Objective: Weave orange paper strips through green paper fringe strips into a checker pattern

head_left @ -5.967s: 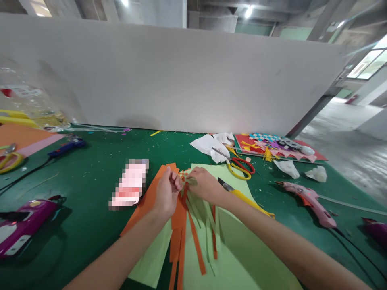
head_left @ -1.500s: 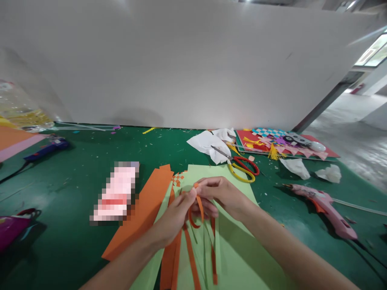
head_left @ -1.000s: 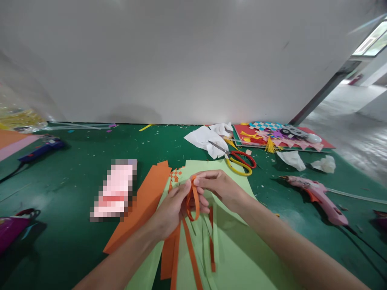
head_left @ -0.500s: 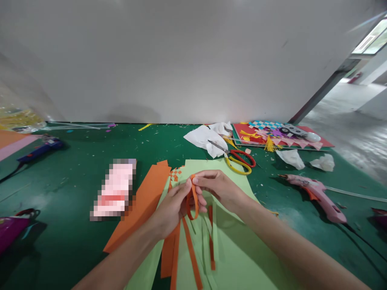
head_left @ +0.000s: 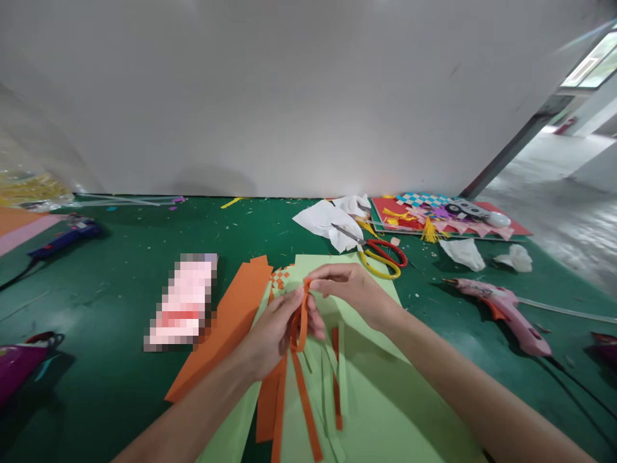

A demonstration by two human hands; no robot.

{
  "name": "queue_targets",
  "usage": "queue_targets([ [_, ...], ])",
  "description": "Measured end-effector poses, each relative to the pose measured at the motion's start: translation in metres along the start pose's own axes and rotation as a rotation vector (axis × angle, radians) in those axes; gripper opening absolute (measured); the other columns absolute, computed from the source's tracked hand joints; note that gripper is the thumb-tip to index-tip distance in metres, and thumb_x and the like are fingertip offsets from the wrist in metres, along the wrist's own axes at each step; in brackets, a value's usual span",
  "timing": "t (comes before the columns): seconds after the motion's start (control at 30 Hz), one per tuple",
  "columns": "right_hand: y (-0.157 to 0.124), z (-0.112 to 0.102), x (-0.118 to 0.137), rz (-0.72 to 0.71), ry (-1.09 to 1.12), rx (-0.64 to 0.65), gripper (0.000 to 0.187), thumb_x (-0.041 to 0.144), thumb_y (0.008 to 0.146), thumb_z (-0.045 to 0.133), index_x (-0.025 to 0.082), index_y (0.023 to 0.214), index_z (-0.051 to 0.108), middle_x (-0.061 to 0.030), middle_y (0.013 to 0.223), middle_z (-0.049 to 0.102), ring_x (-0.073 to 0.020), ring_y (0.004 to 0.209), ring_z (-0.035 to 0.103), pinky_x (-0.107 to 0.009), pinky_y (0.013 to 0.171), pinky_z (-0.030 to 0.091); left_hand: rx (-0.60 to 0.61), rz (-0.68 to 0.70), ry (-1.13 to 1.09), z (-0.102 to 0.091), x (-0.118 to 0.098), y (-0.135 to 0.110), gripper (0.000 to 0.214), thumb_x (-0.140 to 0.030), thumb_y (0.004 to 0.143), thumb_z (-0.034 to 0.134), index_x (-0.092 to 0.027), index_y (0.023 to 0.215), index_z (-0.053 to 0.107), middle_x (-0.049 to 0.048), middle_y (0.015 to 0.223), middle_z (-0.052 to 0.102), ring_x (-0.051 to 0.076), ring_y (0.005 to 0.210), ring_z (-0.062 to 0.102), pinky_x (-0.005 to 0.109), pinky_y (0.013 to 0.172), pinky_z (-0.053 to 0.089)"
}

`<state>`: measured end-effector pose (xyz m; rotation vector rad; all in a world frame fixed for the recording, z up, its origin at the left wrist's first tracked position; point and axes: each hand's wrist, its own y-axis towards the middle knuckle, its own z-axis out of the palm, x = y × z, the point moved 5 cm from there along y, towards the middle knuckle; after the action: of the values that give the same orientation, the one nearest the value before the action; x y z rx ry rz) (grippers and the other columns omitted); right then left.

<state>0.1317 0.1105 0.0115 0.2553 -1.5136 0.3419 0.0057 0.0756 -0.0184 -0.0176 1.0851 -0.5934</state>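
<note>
An orange paper strip, bent into a hanging loop, is pinched near its top by my left hand. My right hand meets it there, thumb and forefinger closed on the loop's upper end. Light green paper spreads under both hands, with loose orange strips and narrow green strips lying on it. Just beyond my left fingers sits a small orange-and-green checkered woven piece, partly covered. Orange paper lies to the left.
Red-and-yellow-handled scissors lie beyond my right hand, beside crumpled white tissue. A pink glue gun rests at right, a blue tool with a cord at left. A blurred pink item lies left. A white panel rises behind.
The orange loop has turned and narrowed, its lower end swinging slightly left. My right fingers have lifted and shifted a little at its top. Everything on the table stays put.
</note>
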Motion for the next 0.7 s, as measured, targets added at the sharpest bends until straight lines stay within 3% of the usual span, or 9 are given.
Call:
queue_targets([
  [0.13,0.0008,-0.0040,0.0040,-0.052,-0.071,0.005,0.012,0.030,0.080,0.068,0.019,0.078,0.072,-0.0018,0.083,0.069,-0.0140,0.079,0.060,-0.027,0.074,0.044,0.010,-0.024,0.008,0.0012,0.0000,-0.0007,0.034,-0.041,0.095,0.047,-0.014,0.078,0.060,0.0035,0.067,0.067,0.013,0.059,0.066,0.021,0.060,0.050],
  [0.3,-0.0005,-0.0013,0.0035,-0.044,-0.137,0.015,0.013,0.028,0.081,0.066,0.018,0.073,0.070,-0.0001,0.074,0.066,-0.0125,0.073,0.059,-0.026,0.069,0.042,0.026,-0.011,-0.019,-0.0017,0.0038,-0.0004,0.031,-0.039,0.096,0.046,-0.014,0.087,0.062,0.0038,0.070,0.068,0.012,0.058,0.065,0.021,0.059,0.050],
  [0.43,-0.0014,-0.0005,0.0042,-0.046,-0.122,0.021,0.014,0.029,0.082,0.065,0.018,0.074,0.070,0.0004,0.072,0.066,-0.0123,0.072,0.060,-0.025,0.069,0.044,0.016,-0.009,-0.027,-0.0018,0.0036,-0.0005,0.029,-0.038,0.095,0.049,-0.014,0.084,0.062,0.0028,0.068,0.066,0.012,0.057,0.064,0.021,0.057,0.049],
  [0.7,-0.0006,-0.0097,0.0090,-0.033,-0.265,-0.055,0.015,0.029,0.081,0.063,0.019,0.074,0.072,-0.0020,0.081,0.070,-0.0149,0.076,0.063,-0.027,0.068,0.046,0.006,-0.016,-0.062,-0.0016,0.0010,0.0002,0.028,-0.038,0.094,0.050,-0.015,0.082,0.060,0.0006,0.065,0.063,0.010,0.055,0.061,0.018,0.054,0.046],
])
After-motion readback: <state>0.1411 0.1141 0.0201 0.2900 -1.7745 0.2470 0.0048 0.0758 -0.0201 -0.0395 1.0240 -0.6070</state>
